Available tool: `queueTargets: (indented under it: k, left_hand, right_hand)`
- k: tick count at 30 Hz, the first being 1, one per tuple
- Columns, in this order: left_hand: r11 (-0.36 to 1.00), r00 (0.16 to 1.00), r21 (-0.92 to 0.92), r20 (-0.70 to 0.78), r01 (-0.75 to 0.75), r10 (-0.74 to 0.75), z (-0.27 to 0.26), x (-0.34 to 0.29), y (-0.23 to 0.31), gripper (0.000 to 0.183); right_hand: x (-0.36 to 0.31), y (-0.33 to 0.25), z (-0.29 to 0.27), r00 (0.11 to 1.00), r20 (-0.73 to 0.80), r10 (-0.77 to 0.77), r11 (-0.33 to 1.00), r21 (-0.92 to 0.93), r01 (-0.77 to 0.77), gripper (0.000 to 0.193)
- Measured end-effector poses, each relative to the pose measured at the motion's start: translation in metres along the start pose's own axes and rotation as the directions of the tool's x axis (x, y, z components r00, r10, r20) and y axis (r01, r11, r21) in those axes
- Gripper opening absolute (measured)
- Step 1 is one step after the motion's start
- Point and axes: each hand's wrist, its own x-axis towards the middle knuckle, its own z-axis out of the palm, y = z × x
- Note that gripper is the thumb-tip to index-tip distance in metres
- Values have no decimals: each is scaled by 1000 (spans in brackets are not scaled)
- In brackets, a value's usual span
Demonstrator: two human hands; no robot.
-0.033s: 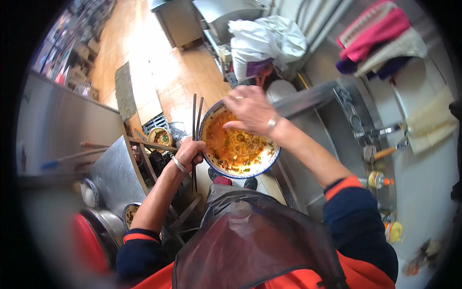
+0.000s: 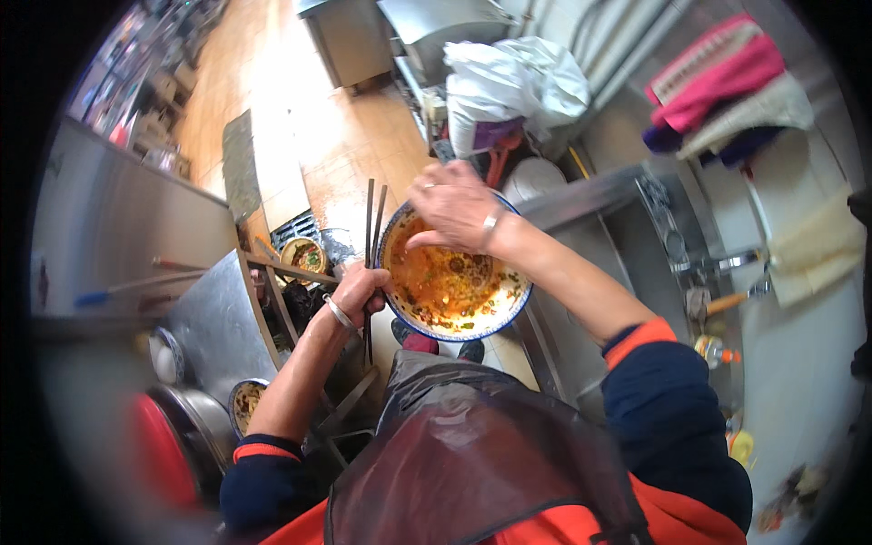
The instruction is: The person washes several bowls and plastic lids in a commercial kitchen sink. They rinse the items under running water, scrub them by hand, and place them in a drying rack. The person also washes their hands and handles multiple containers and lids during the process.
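A large white bowl with a blue rim is tilted in front of me, with reddish-orange oily broth and chopped bits inside. My left hand is closed at the bowl's left edge, pressing a pair of dark chopsticks upright beside the rim. Over the far side of the bowl is my right hand, slightly blurred, its thumb stretched out above the broth and apart from the fingers. That hand hides part of the far rim; whether its fingertips touch the bowl is hidden.
A metal sink lies to the right, with a faucet on its far side. White bags stand ahead. At left are a steel counter, a small food-filled container and another bowl. Cloths hang upper right.
My right hand has shifted a little to the left over the bowl. The bowl's contents look more liquid and less chunky. My left hand keeps its hold.
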Motion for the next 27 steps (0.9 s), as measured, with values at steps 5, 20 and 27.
queueTargets:
  k: [5,20,27]
  left_hand:
    - [986,998,-157,-11,-57,56,-33,-22,-21,4]
    - [888,808,-379,-590,-259,-16,-157,-56,-65,14]
    - [745,641,-533,-744,-402,-186,-190,-52,-93,16]
  right_hand:
    - [119,-48,43,684,609,-403,915,258,309,55]
    - [237,-54,100,288,954,-76,941,164,-296,42]
    - [222,-87,181,234,951,-204,476,305,-824,28]
